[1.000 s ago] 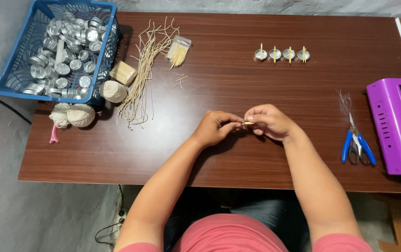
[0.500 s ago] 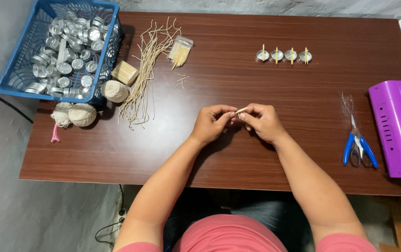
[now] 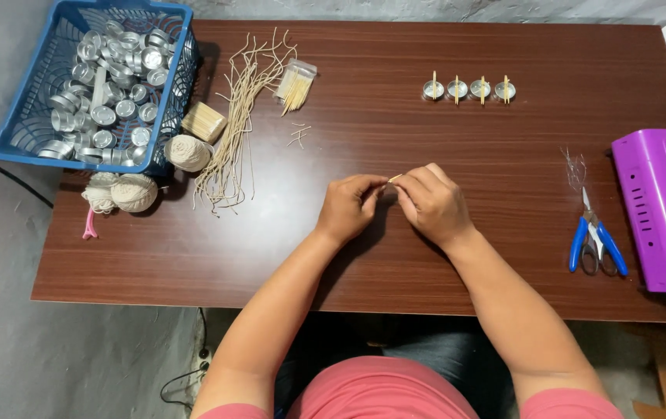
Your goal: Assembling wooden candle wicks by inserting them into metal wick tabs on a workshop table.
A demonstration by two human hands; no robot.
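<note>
My left hand and my right hand meet over the middle of the dark wooden table, fingertips pinched together. A thin pale wooden stick pokes out between them; whatever else they hold is hidden by the fingers. Far ahead stands a row of several small metal cups, each with a stick laid across it. A bundle of cut pale strings and a packet of small sticks lie to the upper left.
A blue plastic basket of empty metal cups sits at the far left corner, with twine balls and a wooden block beside it. Blue-handled scissors and a purple box are at the right edge.
Both hands shifted slightly left and away from me, staying pinched together on the stick. Nothing else on the table moved.
</note>
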